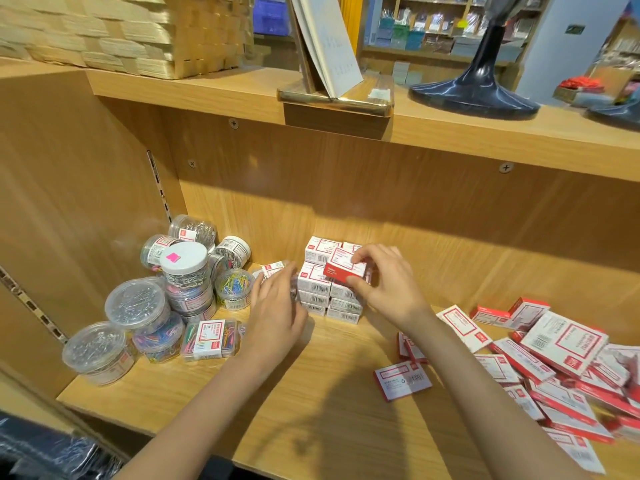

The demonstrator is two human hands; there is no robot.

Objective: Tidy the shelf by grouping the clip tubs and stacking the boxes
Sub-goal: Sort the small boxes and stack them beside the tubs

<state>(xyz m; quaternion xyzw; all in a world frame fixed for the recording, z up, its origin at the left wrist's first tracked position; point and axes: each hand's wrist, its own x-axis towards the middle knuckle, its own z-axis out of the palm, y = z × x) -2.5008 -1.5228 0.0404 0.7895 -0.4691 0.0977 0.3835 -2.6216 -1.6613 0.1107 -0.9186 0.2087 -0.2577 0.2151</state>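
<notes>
Pinching a red-white box (346,268) — right hand (388,285); left hand (277,306), fingers loosely straight, touches the stack (315,292).

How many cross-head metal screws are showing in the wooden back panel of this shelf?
3 screws: one upper left, one lower left, one at right. Others may be hidden.

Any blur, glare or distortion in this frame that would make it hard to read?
Head view: wide-angle bending curves the upper shelf edge; the left hand is motion-blurred at its fingers; the right hand and its red box stay sharp; a bright band lights the back panel; forearm shadows fall on the shelf board.
</notes>
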